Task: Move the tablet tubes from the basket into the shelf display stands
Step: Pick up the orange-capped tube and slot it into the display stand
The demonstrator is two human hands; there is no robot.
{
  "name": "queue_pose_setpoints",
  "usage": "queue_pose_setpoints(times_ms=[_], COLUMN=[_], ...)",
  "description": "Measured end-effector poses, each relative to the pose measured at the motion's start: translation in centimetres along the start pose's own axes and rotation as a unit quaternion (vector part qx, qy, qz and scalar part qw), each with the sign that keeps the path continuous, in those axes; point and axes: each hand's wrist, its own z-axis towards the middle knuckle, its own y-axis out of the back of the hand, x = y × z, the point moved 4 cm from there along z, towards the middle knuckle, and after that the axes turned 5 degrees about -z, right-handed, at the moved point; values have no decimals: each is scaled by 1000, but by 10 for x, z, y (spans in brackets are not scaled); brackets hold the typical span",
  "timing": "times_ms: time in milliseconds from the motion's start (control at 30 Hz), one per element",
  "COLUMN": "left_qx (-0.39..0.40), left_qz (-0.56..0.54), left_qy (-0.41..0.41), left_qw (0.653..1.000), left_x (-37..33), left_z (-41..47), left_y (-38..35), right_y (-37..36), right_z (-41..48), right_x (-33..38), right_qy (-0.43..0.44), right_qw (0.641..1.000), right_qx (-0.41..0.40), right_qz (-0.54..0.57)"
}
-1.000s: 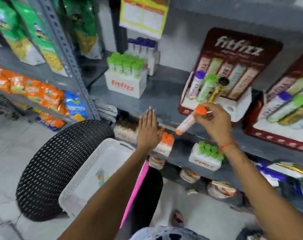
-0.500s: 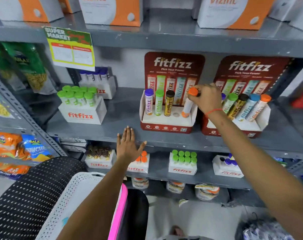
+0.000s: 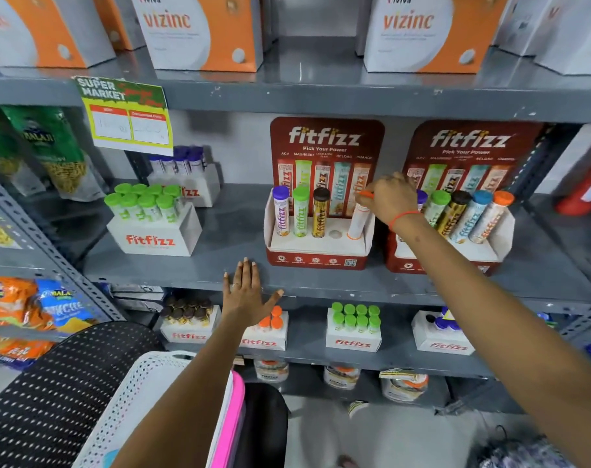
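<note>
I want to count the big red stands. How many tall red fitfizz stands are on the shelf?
2: the left red cardboard stand beside the right red cardboard stand on the grey metal shelf. More may be hidden.

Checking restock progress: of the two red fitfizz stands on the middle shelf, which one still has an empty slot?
The left stand: its fourth hole is bare beside the orange-capped tube in the right hand. The right stand holds five tubes.

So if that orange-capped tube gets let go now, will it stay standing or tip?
Probably stays: the orange-capped tube has its base in the stand's end slot. It's tall, narrow and leaning, so a nudge might rock it. The right hand holds its cap; it looks rigid.
</note>
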Motion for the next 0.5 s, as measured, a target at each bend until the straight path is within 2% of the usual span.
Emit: queue_pose_setpoints(times_ms=[167, 233, 367, 433, 500], left_qx=[11, 10, 12, 13, 13], left_qz=[3, 4, 9, 8, 7], left_qy=[6, 2, -12, -7, -5], left_qw=[1000, 1000, 1000, 1000, 1000], left_x=[-3, -4, -12, -9, -7], left_z=[-1, 0, 1, -1, -3], left_y=[1, 3, 3, 2, 1], right_y=[11, 17, 22, 17, 16], right_z=[-1, -4, -4, -3, -2], right_x=[2, 4, 1, 3, 6], right_qy=[37, 52, 46, 30, 28], right_qw=[987, 979, 993, 997, 996], right_qx=[77, 85, 17, 40, 63], right_qz=[136, 180, 107, 58, 64])
